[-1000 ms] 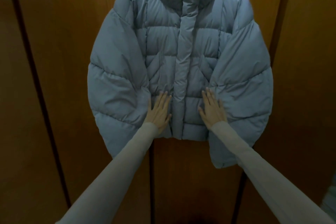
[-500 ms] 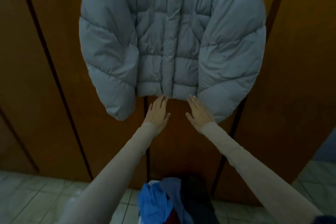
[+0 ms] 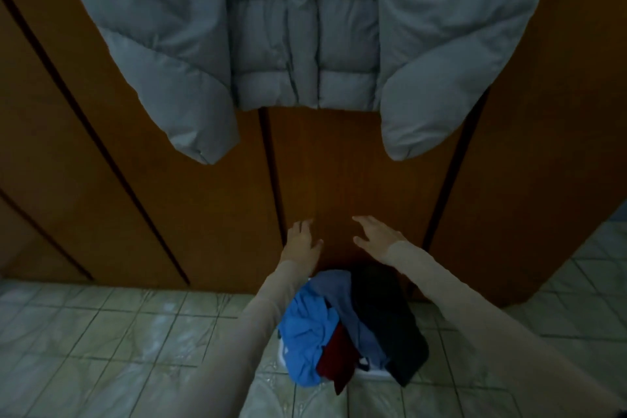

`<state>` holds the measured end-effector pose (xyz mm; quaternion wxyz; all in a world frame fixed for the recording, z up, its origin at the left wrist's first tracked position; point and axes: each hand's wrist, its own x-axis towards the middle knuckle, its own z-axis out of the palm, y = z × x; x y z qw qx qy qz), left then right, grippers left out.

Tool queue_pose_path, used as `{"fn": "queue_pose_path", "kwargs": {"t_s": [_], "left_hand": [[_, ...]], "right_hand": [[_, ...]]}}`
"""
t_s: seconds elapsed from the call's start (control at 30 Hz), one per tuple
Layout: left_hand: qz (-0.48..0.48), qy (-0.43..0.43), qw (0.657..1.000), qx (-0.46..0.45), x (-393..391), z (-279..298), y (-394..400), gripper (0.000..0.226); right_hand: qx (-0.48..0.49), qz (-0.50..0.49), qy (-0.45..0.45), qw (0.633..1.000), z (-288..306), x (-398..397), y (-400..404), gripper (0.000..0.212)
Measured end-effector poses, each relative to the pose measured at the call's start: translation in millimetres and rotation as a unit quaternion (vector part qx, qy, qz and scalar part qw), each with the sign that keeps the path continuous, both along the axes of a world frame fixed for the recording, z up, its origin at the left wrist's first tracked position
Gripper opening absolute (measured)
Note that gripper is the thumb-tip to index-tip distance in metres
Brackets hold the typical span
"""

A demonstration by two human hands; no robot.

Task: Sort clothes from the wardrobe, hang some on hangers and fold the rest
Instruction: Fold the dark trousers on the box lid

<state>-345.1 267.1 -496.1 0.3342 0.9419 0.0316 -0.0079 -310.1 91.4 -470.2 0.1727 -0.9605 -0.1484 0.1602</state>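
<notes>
Left hand (image 3: 303,242) and right hand (image 3: 375,237) both out in front, low, fingers loose and spread, gripping nothing; apart from each other, apart from the jacket above, and poised over the heap of clothes below. Backed by the wooden wardrobe door (image 3: 356,173); whether the fingertips touch it, impossible to tell from this angle.

Directly beneath the hands, a pile of clothes (image 3: 349,326) on the tiled floor (image 3: 101,332): a bright blue garment (image 3: 307,332) on the left side, a dark red piece (image 3: 336,356) tucked under it, a slate-blue piece across the middle, a black garment (image 3: 390,322) draped over the right. A sliver of white underneath, perhaps the rim of a basket or tub, too little showing to be sure.

Higher up, a grey puffer jacket (image 3: 305,27) flat against the wardrobe, sleeves dangling at either side, hem well above the hands. Hanger and collar out of view beyond the top edge.

Judging by this: jacket already hung, hanging step for that item done. Step in hand most likely the reach down for another garment from the pile.

Next move calls for lowering both hands to the heap, pinching a single item, most easily the top blue or black one, and lifting it clear without dragging its tangled neighbours along. Then a decision: hanger or fold.
</notes>
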Motion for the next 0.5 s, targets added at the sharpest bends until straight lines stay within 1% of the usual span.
{"fn": "queue_pose_path", "kwargs": {"t_s": [0.2, 0.37, 0.5], "left_hand": [[0.009, 0.060, 0.998, -0.023, 17, -131, -8, 0.046], [-0.002, 0.103, 0.995, -0.010, 26, -250, -13, 0.046], [0.004, 0.136, 0.991, 0.009, 31, -331, -16, 0.049]], "right_hand": [[-0.006, -0.016, 0.060, 0.998, -135, 11, -6, 0.053], [-0.029, -0.028, 0.089, 0.995, -258, 20, -21, 0.055], [-0.049, -0.046, 0.111, 0.992, -339, 29, -37, 0.059]]}}
